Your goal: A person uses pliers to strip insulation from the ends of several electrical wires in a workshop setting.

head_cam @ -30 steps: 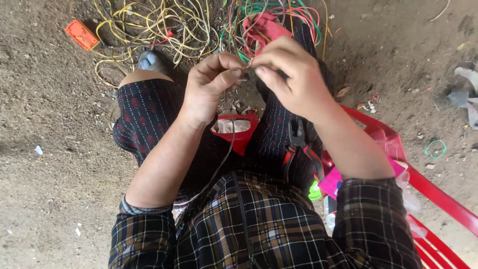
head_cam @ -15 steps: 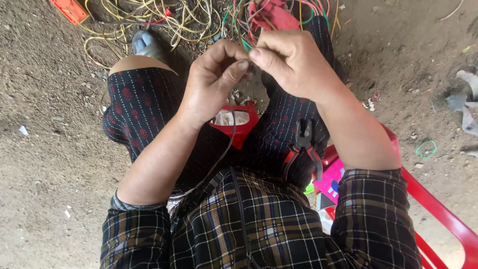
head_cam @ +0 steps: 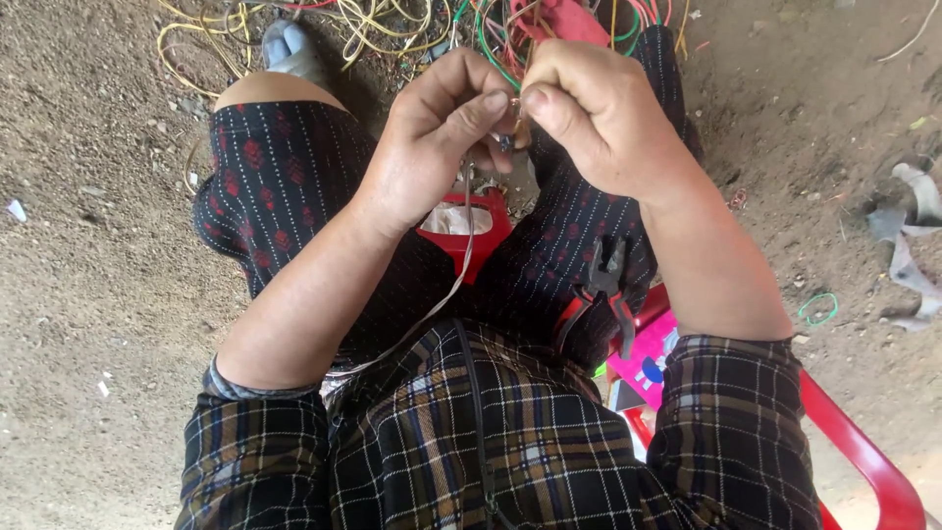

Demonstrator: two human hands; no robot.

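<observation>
My left hand [head_cam: 432,147] and my right hand [head_cam: 599,113] meet fingertip to fingertip above my knees, both pinching the end of a thin pale wire [head_cam: 453,280]. That wire hangs down from the fingers and runs toward my lap. Red-handled pliers [head_cam: 599,294] lie on my right thigh, touched by neither hand. A tangle of yellow, green and red wires [head_cam: 392,25] lies on the ground just beyond my hands.
I sit low on a red plastic seat [head_cam: 863,456] over bare dirt. A red holder [head_cam: 456,226] sits between my knees. A pink object [head_cam: 648,363] lies by my right hip. Grey scraps [head_cam: 913,236] and a green loop [head_cam: 817,309] lie at the right.
The view has tilted downward and nearer, so my hands sit higher in the frame. Both hands stay pinched together on the wire end, shifted slightly to the right.
</observation>
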